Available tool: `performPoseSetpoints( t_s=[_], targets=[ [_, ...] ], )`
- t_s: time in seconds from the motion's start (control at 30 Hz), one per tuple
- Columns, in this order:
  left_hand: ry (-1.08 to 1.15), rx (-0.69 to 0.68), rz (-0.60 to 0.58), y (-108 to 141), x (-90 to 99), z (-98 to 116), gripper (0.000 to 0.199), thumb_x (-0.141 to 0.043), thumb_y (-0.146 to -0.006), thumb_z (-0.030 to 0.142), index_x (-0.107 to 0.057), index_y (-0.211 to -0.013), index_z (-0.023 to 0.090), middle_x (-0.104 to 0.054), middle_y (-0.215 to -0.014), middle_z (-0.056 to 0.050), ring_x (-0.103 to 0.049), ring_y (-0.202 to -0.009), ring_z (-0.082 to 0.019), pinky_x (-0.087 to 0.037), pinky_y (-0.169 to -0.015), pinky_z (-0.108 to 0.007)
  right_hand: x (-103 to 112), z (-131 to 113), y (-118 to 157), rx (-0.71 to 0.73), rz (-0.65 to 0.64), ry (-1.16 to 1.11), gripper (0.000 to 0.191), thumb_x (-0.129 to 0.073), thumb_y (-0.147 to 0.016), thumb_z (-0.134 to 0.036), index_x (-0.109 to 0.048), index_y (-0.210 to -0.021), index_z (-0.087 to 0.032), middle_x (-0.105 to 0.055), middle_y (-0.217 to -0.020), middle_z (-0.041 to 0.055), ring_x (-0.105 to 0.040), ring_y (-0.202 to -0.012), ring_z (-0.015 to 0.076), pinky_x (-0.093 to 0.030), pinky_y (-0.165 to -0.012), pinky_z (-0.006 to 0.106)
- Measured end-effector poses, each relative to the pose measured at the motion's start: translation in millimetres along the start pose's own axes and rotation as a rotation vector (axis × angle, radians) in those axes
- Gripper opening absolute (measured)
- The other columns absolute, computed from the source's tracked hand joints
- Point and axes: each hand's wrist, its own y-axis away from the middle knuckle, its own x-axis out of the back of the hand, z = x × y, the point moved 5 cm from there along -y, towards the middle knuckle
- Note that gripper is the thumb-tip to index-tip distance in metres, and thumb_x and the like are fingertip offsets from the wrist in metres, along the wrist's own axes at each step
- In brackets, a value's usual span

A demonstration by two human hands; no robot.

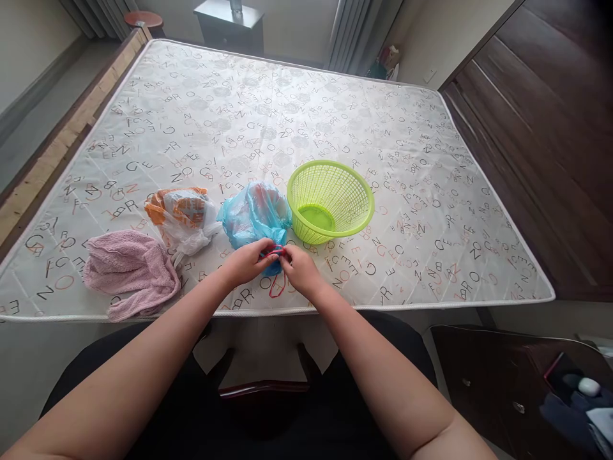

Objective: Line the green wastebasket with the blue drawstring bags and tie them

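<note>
A blue translucent plastic bag [253,214] lies on the patterned mattress [407,255], with a red cord [276,285] at its gathered neck. My left hand [248,260] is closed on the cord from the left. From the right, my right hand [297,268] pinches the same cord, close beside the left one. Part of the cord hangs in a loop below the fingers. Just right of the bag stands a green mesh basket [313,220], tilted, with nothing seen inside. The finer detail between the fingertips is hidden.
A white and orange plastic bag [184,217] and a pink towel [129,268] lie to the left. Behind the mattress are a bedside table [230,22] and a round stool [143,19]. A dark cabinet [483,364] stands low at the right.
</note>
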Motion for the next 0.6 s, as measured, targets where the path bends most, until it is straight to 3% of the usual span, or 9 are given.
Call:
performPoseSetpoints(
  t_s=[0.1, 0.2, 0.43, 0.6],
  targets=[
    [0.025, 0.053, 0.102, 0.2, 2.8, -9.0, 0.046, -0.063, -0.090, 0.037, -0.050, -0.131, 0.022, -0.071, -0.112, -0.008, -0.069, -0.088, -0.019, -0.055, -0.080, -0.033, 7.3, 1.1, -2.5, 0.004, 0.080, -0.025, 0.016, -0.051, -0.095, -0.030, -0.064, -0.094, -0.022, -0.063, -0.094, 0.0056, -0.059, -0.090, 0.0209, -0.046, -0.082, 0.035],
    [-0.019, 0.140, 0.147, -0.1, 4.5, -17.0, 0.055, -0.067, -0.087, 0.036, -0.043, -0.135, 0.023, -0.071, -0.106, -0.006, -0.069, -0.084, -0.020, -0.055, -0.077, -0.034, 7.7, 4.0, -3.2, -0.027, 0.116, -0.083, 0.017, -0.051, -0.095, -0.030, -0.065, -0.091, -0.021, -0.063, -0.091, 0.0049, -0.059, -0.087, 0.0204, -0.047, -0.081, 0.034],
    [0.035, 0.177, 0.247, 2.1, 5.5, -12.6, 0.044, -0.068, -0.085, 0.034, -0.042, -0.117, 0.021, -0.064, -0.084, 0.002, -0.061, -0.064, -0.013, -0.046, -0.061, -0.026, 10.8, 0.3, -2.0, -0.050, 0.159, -0.218, 0.017, -0.052, -0.094, -0.031, -0.066, -0.095, -0.021, -0.069, -0.091, 0.0036, -0.063, -0.081, 0.0182, -0.050, -0.078, 0.031],
    [-0.008, 0.089, 0.090, 0.6, 6.0, -2.0, 0.022, -0.060, -0.092, 0.040, -0.050, -0.090, 0.021, -0.054, -0.068, 0.005, -0.049, -0.058, -0.011, -0.038, -0.056, -0.024, 15.8, -5.4, -1.0, -0.082, 0.176, -0.288, 0.017, -0.057, -0.091, -0.033, -0.066, -0.100, -0.021, -0.070, -0.091, 0.0024, -0.064, -0.079, 0.0169, -0.051, -0.078, 0.030]
  ],
)
